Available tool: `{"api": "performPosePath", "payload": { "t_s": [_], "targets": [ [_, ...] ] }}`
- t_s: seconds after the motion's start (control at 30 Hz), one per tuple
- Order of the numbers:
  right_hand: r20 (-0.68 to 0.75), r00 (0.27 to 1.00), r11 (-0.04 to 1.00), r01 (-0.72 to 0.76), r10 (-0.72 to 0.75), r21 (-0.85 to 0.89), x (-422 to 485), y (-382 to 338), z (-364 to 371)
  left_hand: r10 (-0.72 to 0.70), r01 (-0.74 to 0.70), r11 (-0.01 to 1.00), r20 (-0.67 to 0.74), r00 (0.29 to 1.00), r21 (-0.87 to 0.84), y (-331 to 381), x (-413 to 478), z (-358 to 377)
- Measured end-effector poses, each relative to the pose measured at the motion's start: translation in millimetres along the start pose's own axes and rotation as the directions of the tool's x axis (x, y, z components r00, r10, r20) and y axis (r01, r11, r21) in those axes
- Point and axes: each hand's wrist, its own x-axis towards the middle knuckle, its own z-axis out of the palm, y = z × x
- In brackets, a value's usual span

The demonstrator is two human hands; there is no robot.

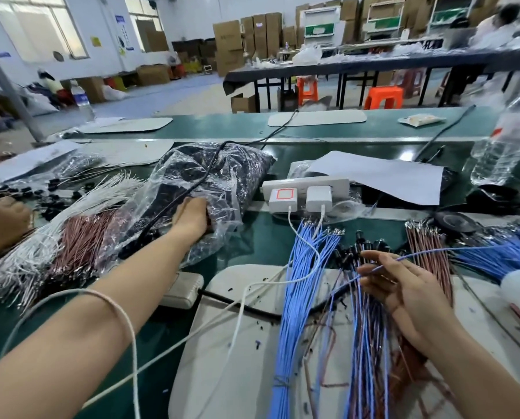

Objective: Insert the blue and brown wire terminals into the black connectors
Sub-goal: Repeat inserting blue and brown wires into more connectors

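You're fetching a connector: left hand (190, 217) in the bag (222, 176), fingers hidden. Right hand (403, 285) fingers pinch a blue wire (434, 253). Next, mate them.

Green bench (252, 241), blue wires (295, 297), plastic bag (219, 176), power strip (305, 183)

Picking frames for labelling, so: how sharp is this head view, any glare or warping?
Head view: blue wire bundle sharp in the centre; water bottle at the right edge smeared by blur; clear plastic bag glints with glare; wide lens leans the grey pillar; lighting even.
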Motion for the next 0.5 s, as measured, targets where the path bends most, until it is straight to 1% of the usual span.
{"api": "performPosePath", "payload": {
  "t_s": [0.07,0.1,0.17,0.2,0.23,0.27,0.3,0.33,0.37,0.4,0.43,0.47,0.5],
  "targets": [
    [-0.016,1.000,1.000,0.009,-0.009,0.006,0,1,-1,-0.002,0.001,1.000,0.058,0.998,0.021,2,-3,-10],
    [-0.028,0.999,1.000,0.022,-0.022,0.007,1,1,-1,-0.007,-0.001,0.998,0.122,0.993,0.067,5,-7,-20],
    [-0.045,0.998,0.999,0.048,-0.047,0.021,2,1,-2,0.010,-0.063,0.974,0.236,0.972,0.216,15,-22,-44],
    [-0.048,0.997,0.998,0.056,-0.055,0.031,2,1,-2,0.027,-0.100,0.955,0.255,0.967,0.279,23,-31,-56],
    [-0.048,0.997,0.997,0.063,-0.061,0.037,3,1,-3,0.067,-0.139,0.943,0.236,0.969,0.303,32,-41,-68],
    [-0.045,0.997,0.997,0.070,-0.068,0.038,3,0,-2,0.137,-0.186,0.945,0.191,0.972,0.268,43,-52,-78],
    [-0.044,0.996,0.997,0.075,-0.074,0.035,2,0,-2,0.219,-0.240,0.961,0.149,0.964,0.138,56,-66,-85],
    [-0.041,0.996,0.996,0.086,-0.085,0.034,1,0,-1,0.297,-0.286,0.953,0.131,0.946,-0.098,70,-81,-88],
    [-0.036,0.994,0.994,0.107,-0.105,0.030,0,-1,0,0.361,-0.278,0.875,0.151,0.920,-0.397,86,-97,-86],
    [-0.031,0.990,0.990,0.138,-0.137,0.016,-2,-1,2,0.423,-0.214,0.732,0.185,0.887,-0.646,102,-112,-78],
    [-0.031,0.983,0.983,0.181,-0.181,-0.011,-3,-1,4,0.477,-0.155,0.593,0.190,0.858,-0.790,116,-126,-65],
    [-0.039,0.970,0.969,0.239,-0.242,-0.059,-6,-2,5,0.507,-0.134,0.499,0.164,0.846,-0.856,128,-137,-49],
    [-0.050,0.947,0.943,0.310,-0.318,-0.124,-7,-2,6,0.513,-0.132,0.442,0.129,0.849,-0.887,134,-146,-31]
  ]
}}
